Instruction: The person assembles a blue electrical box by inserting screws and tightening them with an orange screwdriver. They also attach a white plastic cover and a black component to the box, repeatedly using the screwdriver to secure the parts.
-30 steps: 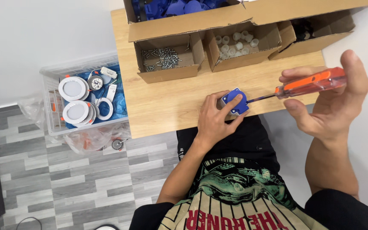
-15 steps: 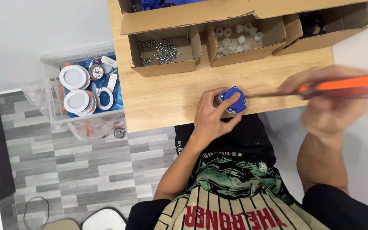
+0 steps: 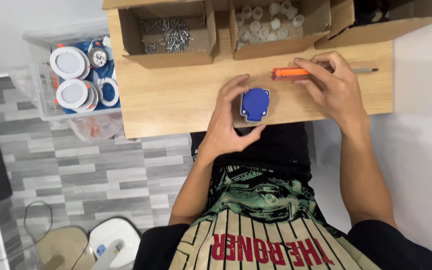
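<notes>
Taking the wooden table (image 3: 176, 105) as the landmark and reading from the left: off its left edge a clear plastic bin (image 3: 38, 95) stands on the grey tiled floor (image 3: 76, 170), packed with round white light fittings (image 3: 68, 62) on blue backing. On the table's far left a cardboard box (image 3: 126, 30) holds small metal screws (image 3: 168, 35). In front of that box a broad stretch of bare tabletop runs to the near edge.

Near the middle of the table, close to its front edge, the left hand (image 3: 228, 122) curls around a blue plastic socket part (image 3: 255, 104), fingers on its left side and thumb beneath it, so the grip is closed on that part. The part is squarish with rounded corners, has a round recessed face and a paler rim, and sits just inside the table's near edge. Behind it a second cardboard box (image 3: 321, 20) holds small white plastic caps (image 3: 268, 22).

Further right, the right hand (image 3: 331, 85) lies over an orange-handled screwdriver (image 3: 288, 73) that rests flat on the table, handle toward the middle, metal shaft pointing to the right edge. The fingers are wrapped over the handle and touching it; whether they clamp it tight I cannot tell. A third cardboard box (image 3: 391, 27) sits at the table's far right corner. Beyond the right edge there is plain white floor (image 3: 421, 150).
</notes>
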